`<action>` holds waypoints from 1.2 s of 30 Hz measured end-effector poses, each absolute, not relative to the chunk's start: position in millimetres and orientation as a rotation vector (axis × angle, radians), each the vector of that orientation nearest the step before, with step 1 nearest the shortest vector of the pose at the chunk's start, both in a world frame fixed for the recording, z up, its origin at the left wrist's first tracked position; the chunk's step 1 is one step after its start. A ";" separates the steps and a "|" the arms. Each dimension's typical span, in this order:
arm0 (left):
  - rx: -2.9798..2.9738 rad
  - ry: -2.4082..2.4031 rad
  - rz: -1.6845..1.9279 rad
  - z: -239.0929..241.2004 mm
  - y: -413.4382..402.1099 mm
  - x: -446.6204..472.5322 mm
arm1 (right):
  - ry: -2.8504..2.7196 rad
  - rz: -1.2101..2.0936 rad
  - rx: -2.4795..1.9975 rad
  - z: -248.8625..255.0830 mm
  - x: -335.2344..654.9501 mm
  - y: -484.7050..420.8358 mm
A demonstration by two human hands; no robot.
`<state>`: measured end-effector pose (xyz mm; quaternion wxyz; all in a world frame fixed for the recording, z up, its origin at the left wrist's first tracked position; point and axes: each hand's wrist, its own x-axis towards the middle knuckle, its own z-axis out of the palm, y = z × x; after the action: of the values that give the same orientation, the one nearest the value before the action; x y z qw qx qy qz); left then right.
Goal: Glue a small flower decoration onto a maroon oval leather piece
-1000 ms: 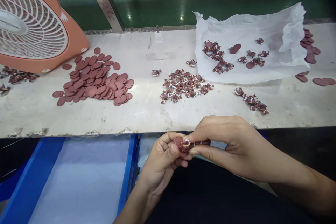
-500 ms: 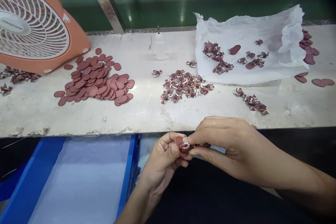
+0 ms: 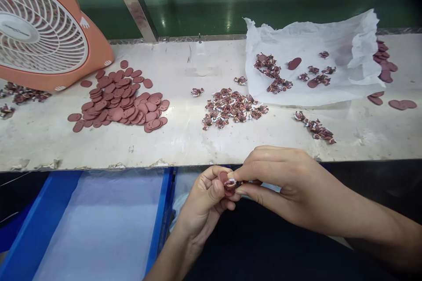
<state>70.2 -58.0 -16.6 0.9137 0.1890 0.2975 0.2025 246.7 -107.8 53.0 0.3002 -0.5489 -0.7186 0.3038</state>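
Note:
My left hand [image 3: 206, 202] is closed around a small maroon oval disc [image 3: 225, 178], held below the front edge of the worktable. My right hand [image 3: 280, 180] pinches a small maroon figure piece [image 3: 234, 183] with white and yellow marks against that disc. The two hands touch at the fingertips. On the table lies a heap of maroon oval discs [image 3: 121, 103] at the left and a heap of the small figure pieces [image 3: 232, 107] in the middle.
An orange fan [image 3: 39, 30] stands at the far left. White crumpled paper [image 3: 329, 37] at the right holds more small pieces. A blue bin [image 3: 160, 219] lined with plastic sits below the table edge. More discs [image 3: 400, 104] lie at the far right.
The hands have stayed nearly in place, with the right fingers shifting slightly left over the piece. The view has tilted a little.

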 end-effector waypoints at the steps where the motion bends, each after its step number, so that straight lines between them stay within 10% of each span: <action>1: 0.381 0.614 0.422 -16.4 -58.6 70.2 | -1.906 0.804 -1.457 53.0 246.1 -108.3; 36: 0.285 0.594 0.426 -10.2 -57.9 74.6 | -1.843 0.882 -1.423 55.3 249.5 -103.9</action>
<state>74.6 -57.9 -10.2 0.9240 0.1390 0.2896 0.2075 249.5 -103.9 55.3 0.3199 -0.5414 -0.7013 0.3357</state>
